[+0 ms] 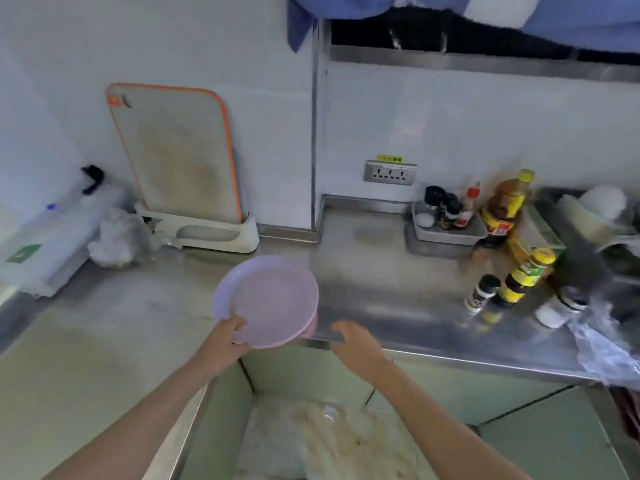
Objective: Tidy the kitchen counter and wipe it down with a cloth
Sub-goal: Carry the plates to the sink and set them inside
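Plates held over the corner of a steel tabletop during tidying.

Going left to right: a crumpled plastic bag lay beside a cutting board propped upright in its white holder against the wall, probably to drain and save space. The left hand had its fingers curled over the near rim of the pink plates, seemingly two stacked, raised near the tabletop edge, likely to clear room for wiping. The right hand hovered just beside them, fingers spread and holding nothing. Farther right, a tray of spice jars and several sauce bottles crowded the worn, smudged steel by the white walls. No cloth was clearly in view.
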Motion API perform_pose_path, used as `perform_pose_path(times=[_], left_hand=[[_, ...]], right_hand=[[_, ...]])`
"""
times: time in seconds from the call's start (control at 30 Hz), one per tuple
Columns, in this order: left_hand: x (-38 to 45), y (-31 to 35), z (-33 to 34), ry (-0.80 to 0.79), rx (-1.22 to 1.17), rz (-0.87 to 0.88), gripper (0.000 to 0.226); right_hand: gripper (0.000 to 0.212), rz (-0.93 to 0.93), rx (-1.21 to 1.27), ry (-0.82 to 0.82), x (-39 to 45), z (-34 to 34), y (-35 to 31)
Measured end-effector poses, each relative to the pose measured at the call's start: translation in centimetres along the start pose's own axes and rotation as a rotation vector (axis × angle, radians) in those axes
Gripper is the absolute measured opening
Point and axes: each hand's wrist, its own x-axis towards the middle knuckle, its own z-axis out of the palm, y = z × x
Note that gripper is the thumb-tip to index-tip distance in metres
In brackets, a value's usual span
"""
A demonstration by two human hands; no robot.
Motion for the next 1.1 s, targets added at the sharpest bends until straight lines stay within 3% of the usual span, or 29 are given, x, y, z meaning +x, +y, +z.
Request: perform_pose_path(times=[0.1, 0.17, 0.27, 0.33, 0.53, 0.67, 0.8, 0.9, 0.97, 1.1], left_hand=[[3.4, -1.6, -1.3, 0.112, -0.044, -0.104, 0.030], [5.1, -2.5, -1.6, 0.164, -0.075, -0.197, 0.045], [7.8, -4.1, -1.6, 0.212, -0.135, -0.311, 0.094], [8.9, -4.0, -1.4, 0.236, -0.242, -0.411, 0.103], [9.9, -3.5, -0.7, 0.308, -0.390, -0.507, 0.077], [10.3, -3.8, -0.6, 0.331, -0.444, -0.532, 0.067], [10.2, -3.8, -0.8, 0.353, -0.558, -0.509, 0.066], [10.0, -3.5, -1.1, 0.351, -0.738, -0.489, 0.042], [9.8, -3.4, -1.3, 0.285, -0.827, -0.449, 0.024], [9.8, -2.7, -0.8, 0.110, -0.874, -0.353, 0.033]], right_hand=[[0.041, 0.059, 0.027, -0.038, 4.4, 0.5, -0.7], [0.037, 0.113, 0.080, -0.038, 6.9, 1.2, -1.0], [0.033, 0.224, 0.280, 0.009, 10.3, 2.1, -1.8], [0.031, 0.306, 0.418, 0.036, 12.0, 2.6, -2.3], [0.025, 0.525, 0.577, 0.062, 15.1, 4.9, -2.7], [0.008, 0.536, 0.567, 0.128, 15.5, 5.4, -2.6], [0.013, 0.520, 0.556, 0.179, 15.5, 5.6, -2.2], [0.012, 0.526, 0.558, 0.192, 15.5, 5.2, -1.6], [0.015, 0.495, 0.602, 0.201, 15.3, 4.6, -1.4], [0.016, 0.435, 0.686, 0.213, 14.4, 3.0, -1.3]])
